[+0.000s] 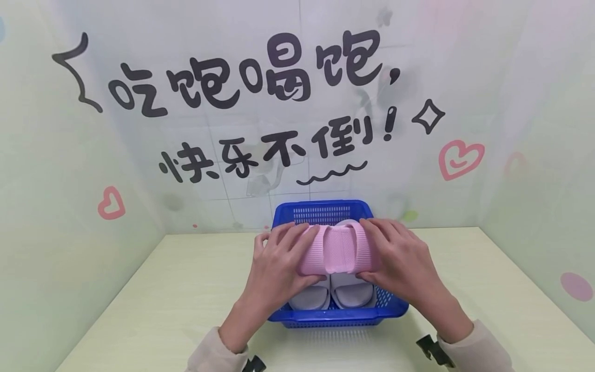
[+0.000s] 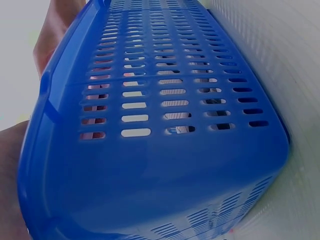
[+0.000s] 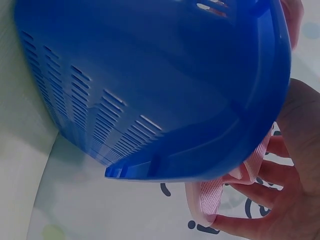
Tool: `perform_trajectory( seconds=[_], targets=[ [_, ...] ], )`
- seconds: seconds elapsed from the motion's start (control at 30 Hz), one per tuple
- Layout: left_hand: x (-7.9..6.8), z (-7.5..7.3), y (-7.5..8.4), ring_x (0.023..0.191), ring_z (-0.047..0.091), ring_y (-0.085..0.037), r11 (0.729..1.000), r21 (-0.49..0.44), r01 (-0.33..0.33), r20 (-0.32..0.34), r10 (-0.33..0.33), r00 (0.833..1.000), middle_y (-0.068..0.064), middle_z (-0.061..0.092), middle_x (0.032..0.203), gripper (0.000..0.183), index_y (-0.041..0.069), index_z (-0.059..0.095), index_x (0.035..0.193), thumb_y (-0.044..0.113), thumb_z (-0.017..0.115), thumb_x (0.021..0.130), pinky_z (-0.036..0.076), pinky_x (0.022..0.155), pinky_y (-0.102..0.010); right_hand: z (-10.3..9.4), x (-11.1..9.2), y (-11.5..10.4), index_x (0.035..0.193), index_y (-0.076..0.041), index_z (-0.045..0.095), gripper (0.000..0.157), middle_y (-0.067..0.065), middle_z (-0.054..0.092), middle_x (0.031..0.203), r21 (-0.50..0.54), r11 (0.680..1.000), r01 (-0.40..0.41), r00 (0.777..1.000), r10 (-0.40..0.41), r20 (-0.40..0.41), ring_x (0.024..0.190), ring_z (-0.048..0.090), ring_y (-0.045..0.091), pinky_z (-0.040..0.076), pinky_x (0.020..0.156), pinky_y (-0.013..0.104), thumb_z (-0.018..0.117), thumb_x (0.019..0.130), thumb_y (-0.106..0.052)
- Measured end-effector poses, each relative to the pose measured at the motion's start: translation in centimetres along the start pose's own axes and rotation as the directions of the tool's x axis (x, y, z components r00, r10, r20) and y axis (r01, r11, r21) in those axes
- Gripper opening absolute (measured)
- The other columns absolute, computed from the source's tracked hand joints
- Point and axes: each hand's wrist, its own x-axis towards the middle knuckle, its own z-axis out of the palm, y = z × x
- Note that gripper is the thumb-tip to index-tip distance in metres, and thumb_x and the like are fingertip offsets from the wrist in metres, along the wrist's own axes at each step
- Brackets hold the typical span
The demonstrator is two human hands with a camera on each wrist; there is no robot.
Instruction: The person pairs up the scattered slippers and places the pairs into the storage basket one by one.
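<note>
Both hands hold a pair of pink slippers (image 1: 339,250) with ribbed straps over the blue basket (image 1: 344,313). My left hand (image 1: 276,263) grips the left end, fingers over the top and thumb beneath. At the other end, my right hand (image 1: 406,261) grips in the same way. Below the pink pair, light grey slippers (image 1: 310,298) lie in the basket, partly hidden by it. In the right wrist view, a pink slipper (image 3: 205,200) shows past the basket rim, with fingers against it. The basket wall fills most of the left wrist view.
The basket stands on a pale wooden table (image 1: 186,294), close to the back wall (image 1: 260,206) with black lettering. Side walls (image 1: 534,181) enclose the table left and right. Slots perforate the basket's sides (image 2: 150,170).
</note>
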Motion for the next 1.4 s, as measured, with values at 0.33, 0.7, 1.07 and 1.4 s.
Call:
perform_trajectory(
  seconds=[0.33, 0.7, 1.07, 1.4],
  targets=[
    [0.11, -0.05, 0.20, 0.128, 0.047, -0.027, 0.999, 0.000, -0.033, -0.009, 0.033, 0.999, 0.002, 0.056, 0.135, 0.091, 0.028, 0.049, 0.139, 0.061, 0.081, 0.061, 0.038, 0.093, -0.054, 0.02, -0.05, 0.04, 0.133, -0.011, 0.055, 0.099, 0.009, 0.060, 0.126, 0.002, 1.000, 0.029, 1.000, -0.029, -0.003, 0.116, 0.055, 0.029, 0.052, 0.091, 0.049, 0.092, 0.050, -0.048],
    [0.02, 0.03, 0.18, 0.129, 0.045, -0.025, 1.000, -0.019, -0.017, 0.005, 0.017, 1.000, 0.005, 0.054, 0.136, 0.092, 0.030, 0.047, 0.141, 0.060, 0.081, 0.062, 0.037, 0.093, -0.052, 0.14, 0.01, -0.04, 0.133, -0.012, 0.055, 0.099, 0.009, 0.060, 0.126, 0.007, 0.999, 0.038, 0.999, -0.038, -0.003, 0.116, 0.055, 0.029, 0.052, 0.091, 0.049, 0.092, 0.049, -0.047],
    [-0.01, 0.12, 0.34, 0.129, 0.046, -0.026, 0.999, -0.032, -0.005, 0.012, 0.005, 1.000, 0.004, 0.055, 0.137, 0.094, 0.031, 0.045, 0.143, 0.061, 0.081, 0.062, 0.037, 0.093, -0.051, 0.18, -0.02, 0.01, 0.134, -0.011, 0.054, 0.099, 0.009, 0.060, 0.127, 0.012, 0.999, 0.034, 0.999, -0.034, 0.004, 0.116, 0.054, 0.029, 0.052, 0.092, 0.049, 0.092, 0.050, -0.049],
    [-0.08, 0.23, 0.17, 0.129, 0.048, -0.027, 0.999, -0.036, -0.024, -0.005, 0.024, 1.000, 0.003, 0.055, 0.138, 0.096, 0.031, 0.044, 0.144, 0.060, 0.082, 0.060, 0.039, 0.094, -0.053, 0.23, 0.07, -0.04, 0.133, -0.011, 0.055, 0.098, 0.008, 0.060, 0.126, 0.027, 0.997, 0.067, 0.998, -0.067, 0.000, 0.115, 0.054, 0.029, 0.051, 0.093, 0.049, 0.092, 0.049, -0.047]
  ],
)
